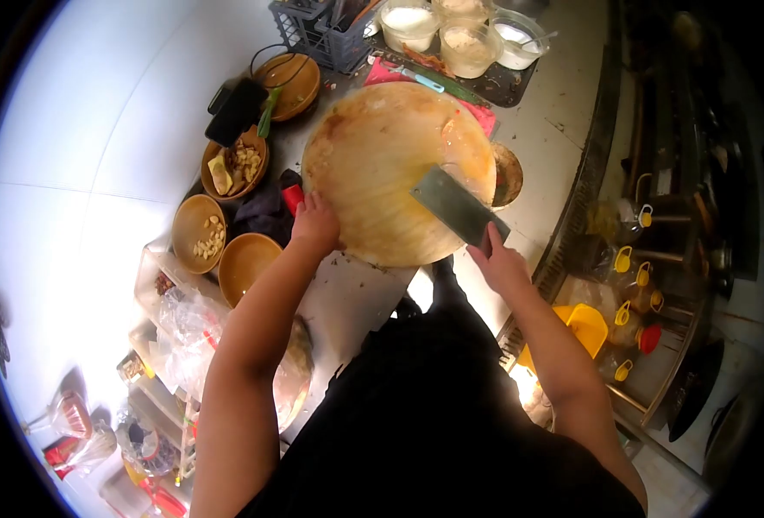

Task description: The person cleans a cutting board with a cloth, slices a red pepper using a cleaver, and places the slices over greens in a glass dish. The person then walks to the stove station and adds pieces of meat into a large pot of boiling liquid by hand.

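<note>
My right hand (pixel 500 264) is closed around the handle of a cleaver (pixel 459 205). The wide grey blade lies over the right part of a round wooden chopping board (pixel 373 164), which is worn and stained, with a few small wet bits near its upper right. At the board's left rim, my left hand (pixel 315 223) grips the edge with bent fingers. Close beside those fingers is a red object (pixel 292 198) on dark cloth.
Left of the board stand a bowl of peeled cloves (pixel 199 233), a bowl of pale chunks (pixel 245 166) and another wooden bowl (pixel 248 262). Behind are seasoning tubs (pixel 466 49), a peeler with a blue handle (pixel 422 79) and a grey basket (pixel 339 39). Bottles (pixel 625 315) stand at right.
</note>
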Demonstrator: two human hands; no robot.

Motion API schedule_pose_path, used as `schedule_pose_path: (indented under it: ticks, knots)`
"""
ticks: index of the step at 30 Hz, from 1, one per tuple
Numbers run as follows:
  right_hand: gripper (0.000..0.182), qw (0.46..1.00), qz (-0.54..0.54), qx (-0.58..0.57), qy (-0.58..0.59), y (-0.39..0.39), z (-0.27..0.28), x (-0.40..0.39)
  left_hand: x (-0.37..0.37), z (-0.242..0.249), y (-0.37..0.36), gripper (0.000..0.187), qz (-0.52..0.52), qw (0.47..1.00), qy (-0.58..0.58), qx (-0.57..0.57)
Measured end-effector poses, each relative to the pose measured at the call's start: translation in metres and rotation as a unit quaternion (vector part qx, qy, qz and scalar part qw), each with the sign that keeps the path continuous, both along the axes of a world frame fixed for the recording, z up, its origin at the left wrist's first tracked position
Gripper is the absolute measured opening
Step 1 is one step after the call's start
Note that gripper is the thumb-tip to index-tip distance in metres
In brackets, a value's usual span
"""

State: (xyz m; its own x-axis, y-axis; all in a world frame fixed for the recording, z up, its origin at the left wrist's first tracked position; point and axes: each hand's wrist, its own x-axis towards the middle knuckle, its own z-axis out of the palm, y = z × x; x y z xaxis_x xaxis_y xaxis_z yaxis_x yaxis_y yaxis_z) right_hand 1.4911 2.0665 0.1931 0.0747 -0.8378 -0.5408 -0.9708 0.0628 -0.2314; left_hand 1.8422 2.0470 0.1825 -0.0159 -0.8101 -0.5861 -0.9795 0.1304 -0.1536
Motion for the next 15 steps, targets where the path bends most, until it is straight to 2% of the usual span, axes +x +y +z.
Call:
schedule_pose_path:
  ticks: [3, 5, 8, 10, 15]
  knots:
    - [0.083, 0.998, 0.061, 0.011, -0.015, 0.026, -0.001, 0.011, 0.004, -0.012, 0.005, 0.102, -0.006, 0.999, 0.000, -0.043]
    - [0.082, 0.992, 0.101, 0.071, -0.001, 0.035, 0.010, 0.025, 0.005, -0.010, 0.005, 0.101, -0.004, 0.999, 0.006, -0.043]
    - [0.081, 0.994, 0.092, 0.065, -0.006, 0.029, 0.006, 0.025, 0.004, -0.011, 0.005, 0.101, 0.002, 0.999, 0.009, -0.042]
    - [0.081, 0.999, 0.046, 0.007, -0.026, 0.015, -0.005, 0.014, 0.002, -0.009, 0.004, 0.101, 0.001, 0.999, 0.003, -0.041]
    - [0.081, 0.999, -0.016, 0.026, 0.027, -0.028, -0.007, -0.012, 0.003, -0.006, 0.005, 0.101, 0.007, 0.999, 0.016, -0.035]
